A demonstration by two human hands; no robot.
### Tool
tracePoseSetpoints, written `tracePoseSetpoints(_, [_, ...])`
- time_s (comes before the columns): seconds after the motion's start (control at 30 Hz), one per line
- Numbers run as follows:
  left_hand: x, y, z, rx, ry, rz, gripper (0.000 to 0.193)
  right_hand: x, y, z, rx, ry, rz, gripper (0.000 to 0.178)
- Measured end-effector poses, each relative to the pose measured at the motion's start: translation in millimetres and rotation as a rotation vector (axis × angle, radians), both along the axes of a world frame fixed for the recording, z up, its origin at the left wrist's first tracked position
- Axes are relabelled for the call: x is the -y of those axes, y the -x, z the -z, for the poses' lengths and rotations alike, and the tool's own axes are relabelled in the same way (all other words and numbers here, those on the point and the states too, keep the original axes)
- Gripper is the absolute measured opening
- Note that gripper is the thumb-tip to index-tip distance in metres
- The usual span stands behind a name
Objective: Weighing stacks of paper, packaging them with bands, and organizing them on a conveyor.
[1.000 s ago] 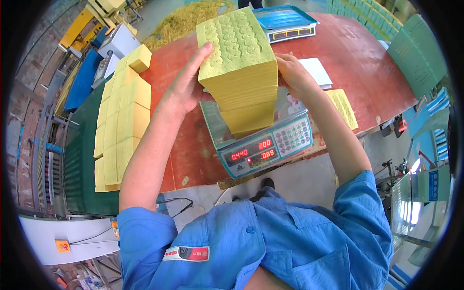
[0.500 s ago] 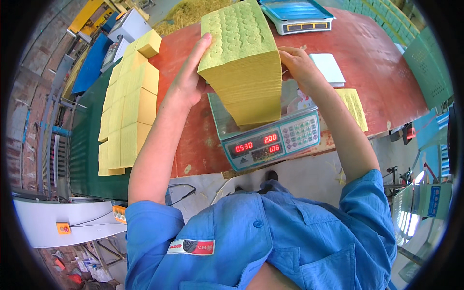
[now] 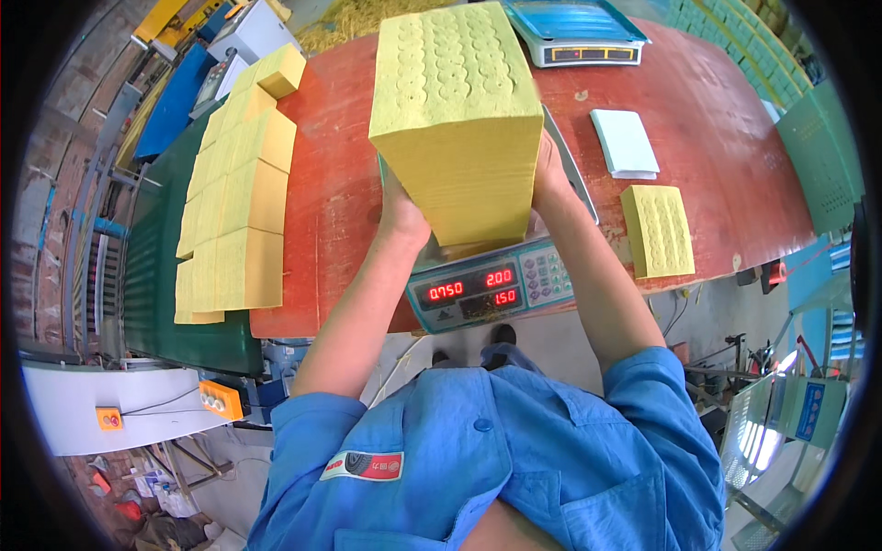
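Observation:
A tall stack of yellow embossed paper sheets [image 3: 473,174] stands on the pan of a digital weighing scale [image 3: 487,298] with lit red digits. Low on the stack's left side is my left hand [image 3: 404,213], its fingers mostly hidden behind the paper. My right hand [image 3: 548,173] presses against the right side, fingertips out of sight. Between them the hands clasp the stack. Its top face shows rows of round raised patterns, and the stack looks wider at the top because it rises close to the camera.
Rows of yellow paper blocks [image 3: 243,197] line the green surface [image 3: 147,275] at the left. On the red table [image 3: 717,138], a small yellow stack [image 3: 658,231] and a pale white pad [image 3: 625,144] lie right of the scale. A second scale [image 3: 583,46] with a blue pan stands at the back.
Both hands have slid lower along the stack's sides, nearer the pan. The stack now stands straighter, and the scale's reading has risen. The view has shifted slightly.

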State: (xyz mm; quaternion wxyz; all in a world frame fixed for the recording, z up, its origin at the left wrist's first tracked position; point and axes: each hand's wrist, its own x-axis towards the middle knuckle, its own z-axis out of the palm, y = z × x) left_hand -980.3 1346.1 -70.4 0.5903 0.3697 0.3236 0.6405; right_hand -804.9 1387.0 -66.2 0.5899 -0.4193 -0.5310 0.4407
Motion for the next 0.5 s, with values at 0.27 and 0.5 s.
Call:
tracePoseSetpoints(0.27, [-11.4, -15.0, -10.2, 0.013, 0.066, -0.051, 0.048, -19.2, -17.7, -5.8, 0.108, 0.013, -0.157, 0.061])
tracePoseSetpoints(0.5, [83.5, 20.3, -0.8, -0.045, 0.022, -0.242, 0.050, 82.5, -64.1, 11.6, -0.248, 0.079, -0.044, 0.060])
